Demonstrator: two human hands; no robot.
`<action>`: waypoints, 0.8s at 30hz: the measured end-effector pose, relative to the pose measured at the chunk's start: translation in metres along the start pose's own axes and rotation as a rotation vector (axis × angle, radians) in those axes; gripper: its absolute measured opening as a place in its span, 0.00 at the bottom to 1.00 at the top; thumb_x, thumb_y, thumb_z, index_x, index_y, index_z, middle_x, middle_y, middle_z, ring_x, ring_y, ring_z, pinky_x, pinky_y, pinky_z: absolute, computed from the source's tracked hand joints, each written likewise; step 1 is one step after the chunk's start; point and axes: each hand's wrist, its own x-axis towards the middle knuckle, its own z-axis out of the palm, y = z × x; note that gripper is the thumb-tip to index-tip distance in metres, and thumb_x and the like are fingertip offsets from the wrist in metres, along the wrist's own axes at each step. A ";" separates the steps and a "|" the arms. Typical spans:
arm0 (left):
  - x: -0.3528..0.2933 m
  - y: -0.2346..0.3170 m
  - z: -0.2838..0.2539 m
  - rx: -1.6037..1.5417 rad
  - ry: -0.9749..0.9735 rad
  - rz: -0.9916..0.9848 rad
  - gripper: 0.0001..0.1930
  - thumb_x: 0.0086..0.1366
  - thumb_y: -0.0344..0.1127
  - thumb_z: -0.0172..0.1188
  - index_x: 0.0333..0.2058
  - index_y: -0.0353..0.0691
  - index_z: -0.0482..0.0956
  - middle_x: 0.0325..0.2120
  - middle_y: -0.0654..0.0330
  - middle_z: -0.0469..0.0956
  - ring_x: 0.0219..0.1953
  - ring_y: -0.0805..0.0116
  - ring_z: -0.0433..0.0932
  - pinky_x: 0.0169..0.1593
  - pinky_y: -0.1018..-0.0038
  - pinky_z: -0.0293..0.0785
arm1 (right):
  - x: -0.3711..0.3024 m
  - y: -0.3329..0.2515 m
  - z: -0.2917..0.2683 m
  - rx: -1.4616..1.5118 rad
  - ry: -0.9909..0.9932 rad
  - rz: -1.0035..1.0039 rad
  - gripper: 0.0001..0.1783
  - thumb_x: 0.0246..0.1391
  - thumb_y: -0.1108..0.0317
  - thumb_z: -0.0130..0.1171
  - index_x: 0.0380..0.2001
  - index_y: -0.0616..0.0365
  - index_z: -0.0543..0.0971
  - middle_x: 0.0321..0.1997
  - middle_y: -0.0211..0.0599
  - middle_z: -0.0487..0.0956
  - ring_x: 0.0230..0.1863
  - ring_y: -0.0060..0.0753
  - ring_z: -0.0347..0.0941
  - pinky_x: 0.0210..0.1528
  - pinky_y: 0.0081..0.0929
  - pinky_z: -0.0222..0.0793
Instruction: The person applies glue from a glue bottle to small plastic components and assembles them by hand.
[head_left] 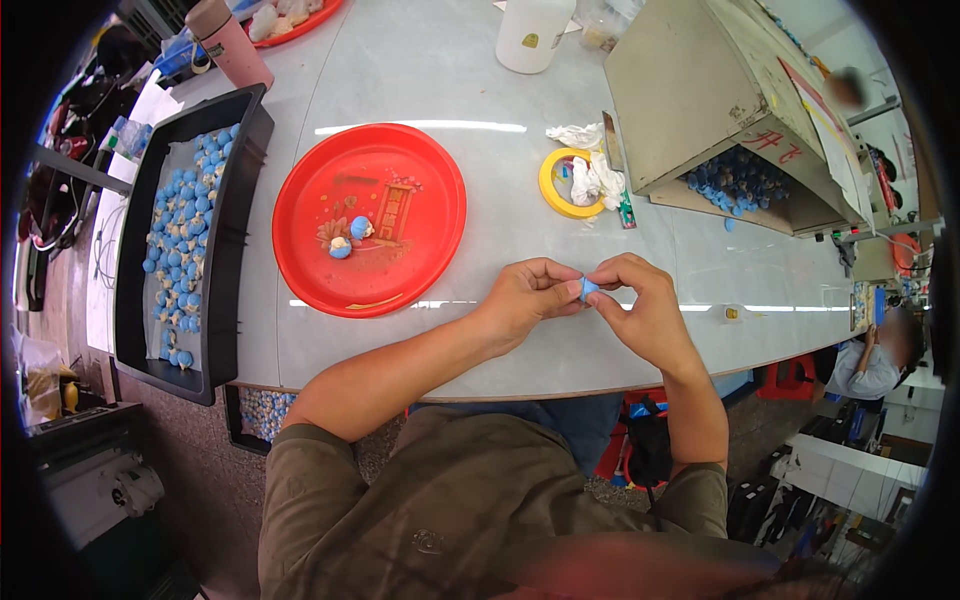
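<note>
While both hands are close together over the front edge of the grey table (pixel 500 200), they share one small blue piece (pixel 588 290). The left hand (pixel 524 298) pinches one side of it with thumb and fingertips. The right hand (pixel 645 308) pinches the other side the same way, so both hands are closed on it. Fingers hide part of the piece, so I cannot tell its full shape.

To the left is a round red plate (pixel 457 200) with two blue-and-cream balls (pixel 362 228) lying near each other on it. Farther left, a long black tray (pixel 228 270) holds lots of blue-and-cream balls too.

Past the hands, a yellow tape roll (pixel 549 190) lies flat, with crumpled white tissue (pixel 605 180) on and beside it. On the right, a big beige box (pixel 685 90) lies open, with many small blue pieces (pixel 738 178) inside.
</note>
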 end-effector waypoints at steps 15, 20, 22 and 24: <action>-0.004 0.028 0.004 0.085 0.095 -0.229 0.16 0.69 0.45 0.55 0.42 0.35 0.74 0.38 0.53 0.79 0.40 0.65 0.80 0.43 0.73 0.76 | -0.001 0.036 0.023 0.656 -0.063 0.524 0.15 0.55 0.59 0.65 0.33 0.60 0.77 0.23 0.25 0.74 0.25 0.12 0.67 0.23 0.13 0.60; -0.002 0.027 0.005 0.198 0.163 -0.258 0.15 0.69 0.45 0.56 0.37 0.37 0.74 0.33 0.55 0.80 0.33 0.70 0.81 0.35 0.79 0.77 | -0.002 0.037 0.041 0.811 -0.036 0.577 0.18 0.57 0.53 0.62 0.27 0.56 0.74 0.21 0.25 0.73 0.19 0.13 0.65 0.17 0.13 0.54; -0.001 0.026 -0.001 0.170 0.206 -0.187 0.14 0.68 0.44 0.57 0.33 0.38 0.75 0.30 0.57 0.81 0.29 0.73 0.80 0.32 0.82 0.76 | 0.000 0.038 0.044 0.936 -0.039 0.619 0.19 0.58 0.51 0.60 0.27 0.55 0.73 0.20 0.25 0.72 0.17 0.14 0.64 0.16 0.14 0.54; -0.001 0.027 -0.001 0.179 0.213 -0.178 0.13 0.68 0.43 0.57 0.32 0.38 0.75 0.28 0.57 0.80 0.28 0.73 0.80 0.31 0.82 0.76 | 0.001 0.038 0.048 1.068 -0.076 0.716 0.20 0.61 0.50 0.56 0.25 0.54 0.71 0.18 0.25 0.69 0.14 0.15 0.62 0.13 0.16 0.49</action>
